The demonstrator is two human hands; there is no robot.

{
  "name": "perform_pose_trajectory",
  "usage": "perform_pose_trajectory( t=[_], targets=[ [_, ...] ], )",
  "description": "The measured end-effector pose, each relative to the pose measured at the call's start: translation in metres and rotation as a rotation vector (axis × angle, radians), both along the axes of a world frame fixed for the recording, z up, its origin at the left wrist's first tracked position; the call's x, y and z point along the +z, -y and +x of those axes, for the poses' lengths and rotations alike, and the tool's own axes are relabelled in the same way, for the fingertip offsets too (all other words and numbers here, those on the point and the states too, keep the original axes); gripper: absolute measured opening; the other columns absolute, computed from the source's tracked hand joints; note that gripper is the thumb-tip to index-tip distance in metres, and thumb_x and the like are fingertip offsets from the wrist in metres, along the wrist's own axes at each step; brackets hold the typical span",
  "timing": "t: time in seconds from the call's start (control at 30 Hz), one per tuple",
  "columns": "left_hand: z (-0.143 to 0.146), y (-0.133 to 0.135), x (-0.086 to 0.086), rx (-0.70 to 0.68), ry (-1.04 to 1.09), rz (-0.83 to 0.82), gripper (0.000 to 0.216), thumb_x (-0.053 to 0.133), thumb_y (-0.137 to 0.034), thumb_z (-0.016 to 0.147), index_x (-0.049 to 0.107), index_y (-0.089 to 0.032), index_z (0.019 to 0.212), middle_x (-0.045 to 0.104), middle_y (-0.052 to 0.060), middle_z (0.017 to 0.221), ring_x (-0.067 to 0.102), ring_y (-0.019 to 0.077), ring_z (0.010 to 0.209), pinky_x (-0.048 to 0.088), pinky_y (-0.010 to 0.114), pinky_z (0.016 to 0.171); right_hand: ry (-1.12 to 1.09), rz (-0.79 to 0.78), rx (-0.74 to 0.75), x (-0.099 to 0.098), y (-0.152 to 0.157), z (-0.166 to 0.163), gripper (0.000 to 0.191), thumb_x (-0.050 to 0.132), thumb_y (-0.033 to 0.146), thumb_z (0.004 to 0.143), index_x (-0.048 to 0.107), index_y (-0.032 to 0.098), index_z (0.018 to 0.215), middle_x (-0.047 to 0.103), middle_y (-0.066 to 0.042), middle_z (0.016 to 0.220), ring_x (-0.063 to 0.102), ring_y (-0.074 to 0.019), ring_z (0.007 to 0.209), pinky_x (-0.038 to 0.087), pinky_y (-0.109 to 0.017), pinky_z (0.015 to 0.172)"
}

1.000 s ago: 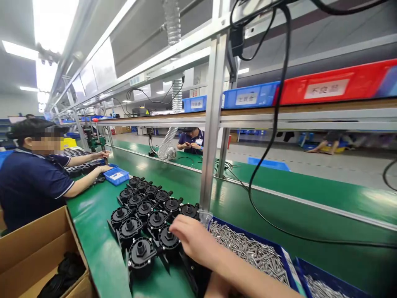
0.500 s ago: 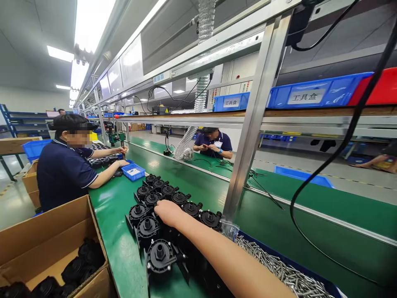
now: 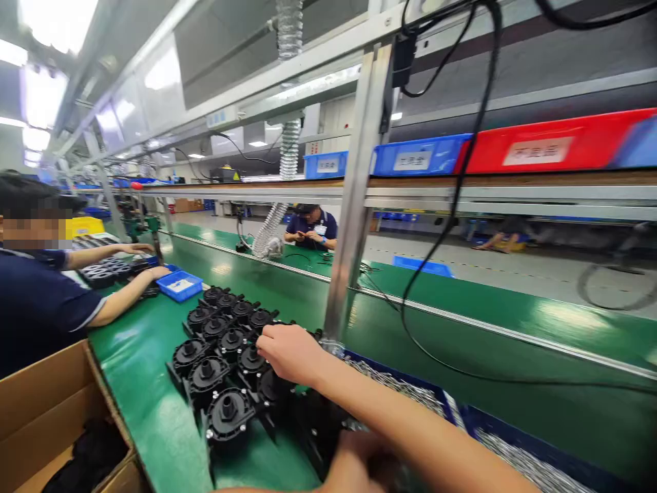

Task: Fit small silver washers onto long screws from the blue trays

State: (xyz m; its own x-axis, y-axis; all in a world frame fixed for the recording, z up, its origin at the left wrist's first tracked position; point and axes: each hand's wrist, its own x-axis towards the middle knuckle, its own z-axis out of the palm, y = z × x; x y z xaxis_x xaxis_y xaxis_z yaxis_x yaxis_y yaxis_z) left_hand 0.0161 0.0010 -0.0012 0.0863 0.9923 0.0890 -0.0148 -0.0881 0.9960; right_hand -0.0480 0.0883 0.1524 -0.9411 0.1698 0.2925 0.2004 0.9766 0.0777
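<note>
Rows of black round plastic housings (image 3: 228, 409), each with a short central spout, stand on the green bench. My right hand (image 3: 287, 350) comes in from the lower right over these rows. Its fingers are curled together at a housing near the middle, and whatever they pinch is hidden. Low in the frame, my left hand (image 3: 353, 457) is beside the near dark parts, partly under my right forearm. Its fingers are blurred and covered. Metal screws (image 3: 397, 382) fill a dark blue bin right of the housings.
A cardboard box (image 3: 46, 390) with black parts stands at left. A co-worker (image 3: 41, 301) works beside a small blue tray (image 3: 179, 285); another person (image 3: 311, 229) sits across. A metal post (image 3: 354, 198), a hanging black cable (image 3: 452, 219) and a second screw bin (image 3: 534, 457) are at right.
The view has turned right, shifting the scene left. My left hand has come into view at the bottom. My right hand is now over housings nearer the right side of the rows.
</note>
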Motion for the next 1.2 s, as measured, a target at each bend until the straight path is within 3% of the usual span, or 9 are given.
perform_pose_trajectory(
  t=[0.1,0.2,0.37,0.57,0.77,0.87,0.97,1.1,1.2],
  targets=[
    [0.007,0.0,-0.005,0.091,0.003,0.062,0.019,0.07,-0.034,0.085,0.075,-0.015,0.085,0.068,0.005,0.073,0.059,0.0197,0.066,0.046,0.03,0.06,-0.12,-0.091,-0.174,-0.014,0.017,0.107,0.018,0.052,0.02,0.106,0.07,0.018,0.101,0.074,-0.007,0.091,0.07,-0.021,0.081,0.051,-0.029,0.071],
    [0.003,0.003,-0.007,-0.006,-0.027,0.113,0.028,0.059,-0.036,0.096,0.072,-0.014,0.085,0.066,0.004,0.073,0.056,0.0161,0.065,0.043,0.026,0.061,-0.32,-0.316,-0.334,-0.045,0.049,0.195,0.021,0.052,0.019,0.103,0.07,0.019,0.092,0.072,-0.004,0.077,0.066,-0.0177,0.066,0.048,-0.026,0.064],
    [-0.002,0.005,-0.006,-0.026,-0.063,0.023,0.036,0.061,-0.049,0.097,0.069,-0.014,0.097,0.064,0.003,0.074,0.062,0.0157,0.065,0.049,0.025,0.063,-0.295,-0.653,-0.366,-0.105,0.083,0.265,0.02,0.061,0.025,0.096,0.076,0.021,0.085,0.07,-0.003,0.071,0.06,-0.0176,0.061,0.039,-0.028,0.058],
    [-0.002,0.007,-0.002,-0.016,-0.141,-0.009,0.034,0.062,-0.048,0.098,0.07,-0.015,0.099,0.065,0.003,0.074,0.062,0.0142,0.066,0.05,0.023,0.063,-0.167,-0.911,-0.248,-0.144,0.083,0.277,0.017,0.083,0.039,0.088,0.081,0.023,0.094,0.071,0.002,0.071,0.063,-0.0156,0.063,0.041,-0.025,0.062],
    [-0.005,0.007,-0.006,-0.031,-0.171,-0.008,0.026,0.06,-0.041,0.102,0.071,-0.018,0.1,0.065,0.002,0.079,0.064,0.0133,0.067,0.052,0.022,0.064,0.013,-0.779,-0.178,-0.131,0.085,0.283,0.039,0.083,0.009,0.08,0.075,0.033,0.11,0.076,0.002,0.102,0.07,-0.0203,0.083,0.044,-0.031,0.071],
    [-0.005,0.007,-0.007,-0.03,-0.202,0.01,0.021,0.059,-0.037,0.102,0.071,-0.019,0.1,0.066,0.002,0.082,0.064,0.0122,0.066,0.052,0.021,0.062,0.016,-0.766,-0.244,-0.131,0.085,0.283,0.018,0.08,0.012,0.087,0.075,0.028,0.091,0.073,0.001,0.09,0.069,-0.0201,0.075,0.046,-0.032,0.067],
    [-0.005,0.006,-0.005,-0.026,-0.224,0.036,0.017,0.058,-0.031,0.103,0.071,-0.02,0.099,0.066,0.002,0.088,0.065,0.011,0.065,0.052,0.021,0.061,-0.021,-0.711,-0.329,-0.147,0.086,0.275,0.011,0.071,0.016,0.095,0.074,0.024,0.089,0.071,-0.003,0.086,0.068,-0.0221,0.07,0.045,-0.032,0.06],
    [-0.006,0.005,0.008,-0.007,-0.253,0.224,0.016,0.056,-0.017,0.102,0.071,-0.019,0.099,0.066,0.002,0.085,0.063,0.0106,0.066,0.053,0.022,0.065,-0.2,-0.749,-0.289,-0.169,0.088,0.254,0.022,0.057,0.026,0.106,0.077,0.021,0.097,0.072,-0.007,0.086,0.069,-0.0236,0.07,0.049,-0.032,0.06],
    [-0.009,0.008,0.018,0.005,-0.252,0.483,0.022,0.054,-0.005,0.099,0.07,-0.019,0.106,0.067,0.003,0.083,0.064,0.0135,0.077,0.055,0.024,0.074,-0.31,-0.89,-0.232,-0.18,0.088,0.233,0.029,0.066,0.046,0.103,0.08,0.021,0.104,0.077,-0.01,0.094,0.072,-0.0271,0.082,0.055,-0.033,0.071]
  ],
)
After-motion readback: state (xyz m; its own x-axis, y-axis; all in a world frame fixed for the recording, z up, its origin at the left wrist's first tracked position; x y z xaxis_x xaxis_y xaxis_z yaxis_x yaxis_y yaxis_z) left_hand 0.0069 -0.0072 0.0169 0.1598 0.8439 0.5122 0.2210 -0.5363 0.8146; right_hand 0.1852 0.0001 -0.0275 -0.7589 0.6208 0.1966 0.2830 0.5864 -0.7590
